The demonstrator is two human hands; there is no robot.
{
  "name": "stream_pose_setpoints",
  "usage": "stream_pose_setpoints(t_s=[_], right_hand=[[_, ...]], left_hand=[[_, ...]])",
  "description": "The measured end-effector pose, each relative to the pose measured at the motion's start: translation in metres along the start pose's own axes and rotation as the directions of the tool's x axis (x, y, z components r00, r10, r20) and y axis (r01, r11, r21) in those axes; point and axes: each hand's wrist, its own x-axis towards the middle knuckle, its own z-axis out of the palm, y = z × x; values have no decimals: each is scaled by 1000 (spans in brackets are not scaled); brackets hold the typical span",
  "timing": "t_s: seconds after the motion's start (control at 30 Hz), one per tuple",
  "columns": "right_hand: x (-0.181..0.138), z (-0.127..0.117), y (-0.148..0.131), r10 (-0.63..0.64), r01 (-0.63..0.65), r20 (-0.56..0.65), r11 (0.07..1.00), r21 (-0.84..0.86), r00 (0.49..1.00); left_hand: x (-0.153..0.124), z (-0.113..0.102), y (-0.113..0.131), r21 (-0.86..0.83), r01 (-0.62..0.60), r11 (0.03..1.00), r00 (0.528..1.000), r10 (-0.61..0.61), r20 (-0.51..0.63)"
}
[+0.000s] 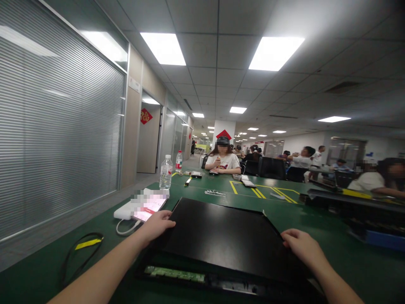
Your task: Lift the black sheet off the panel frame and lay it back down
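A large flat black panel (221, 232) lies on the green table (284, 215) in front of me, with a green circuit strip (175, 273) showing along its near edge. My left hand (156, 224) rests on the panel's left edge, fingers curled over it. My right hand (300, 245) grips the panel's right edge, fingers bent onto the top face.
A phone (148, 207) lies on a white power bank (125, 210) left of the panel, near a clear water bottle (166, 172). A black strap with a yellow tag (85, 245) lies at the left. Black equipment (354, 202) stands to the right. Several people sit at the far tables.
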Motion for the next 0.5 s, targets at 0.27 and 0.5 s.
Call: stream_pose_setpoints(t_s=[0.27, 0.5], right_hand=[[0, 1, 1, 7, -7, 11, 1000, -11, 1000], [-1, 2, 2, 6, -6, -1, 1000, 21, 1000]], left_hand=[[1, -1, -1, 32, -12, 999, 1000, 12, -28], [-7, 3, 12, 1, 40, 999, 989, -39, -141]])
